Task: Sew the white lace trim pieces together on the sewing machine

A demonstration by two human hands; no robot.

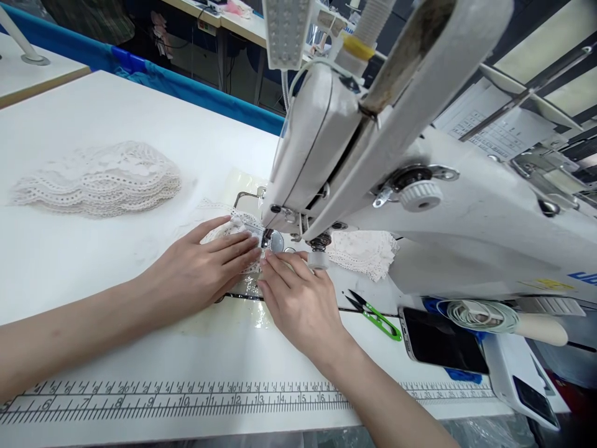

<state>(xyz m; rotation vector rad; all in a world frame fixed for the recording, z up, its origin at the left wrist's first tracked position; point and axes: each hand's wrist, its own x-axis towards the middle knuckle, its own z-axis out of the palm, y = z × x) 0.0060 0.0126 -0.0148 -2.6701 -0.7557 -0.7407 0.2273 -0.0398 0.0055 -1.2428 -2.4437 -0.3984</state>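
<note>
A white lace piece (240,221) lies under the needle area of the sewing machine (321,130). My left hand (200,264) rests on it from the left, fingers stretched out flat, tips close to the presser foot (267,238). My right hand (301,298) is just right of the foot. Its fingers are bent and drawn together at the near edge of the lace, with the thumb below them. The fingertips partly cover the fabric there. Another stretch of white lace fabric (364,252) lies behind the needle, under the machine arm.
A stack of white scalloped lace pieces (100,180) sits at the left. Right of my right hand lie green thread snips (377,317), a phone (443,339) and a white device (517,373). A printed ruler (186,401) runs along the table's front edge.
</note>
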